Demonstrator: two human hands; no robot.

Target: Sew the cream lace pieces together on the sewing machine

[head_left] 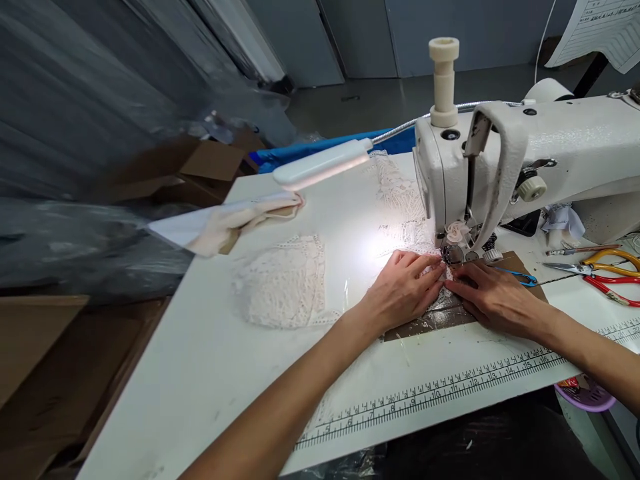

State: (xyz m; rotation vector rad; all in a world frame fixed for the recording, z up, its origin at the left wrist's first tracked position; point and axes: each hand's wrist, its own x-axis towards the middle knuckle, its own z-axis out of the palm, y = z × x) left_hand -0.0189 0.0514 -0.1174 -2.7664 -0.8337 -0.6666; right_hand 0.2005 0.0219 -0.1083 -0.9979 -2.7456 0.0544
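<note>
A white sewing machine (560,143) stands on the right of the white table, its needle area partly hidden by my fingers. White lace fabric (320,287) spreads to the left of it, and a strip of it runs under the presser foot. My left hand (407,283) lies beside the foot, its closed fingers gripping the lace just left of the needle. From the right, my right hand (493,297) pinches the lace edge close to the left fingertips. Beneath both hands is a brown plate (430,327). A pale fabric rosette (456,231) hangs at the machine's needle bar.
A lamp (325,163) shines over the table. Yellow-handled scissors (590,267), red-handled pliers (613,290) and a blue tool (523,277) lie at the right. A printed ruler (440,397) runs along the front edge. Cardboard boxes (213,160) stand left; a purple basket (590,397) hangs below.
</note>
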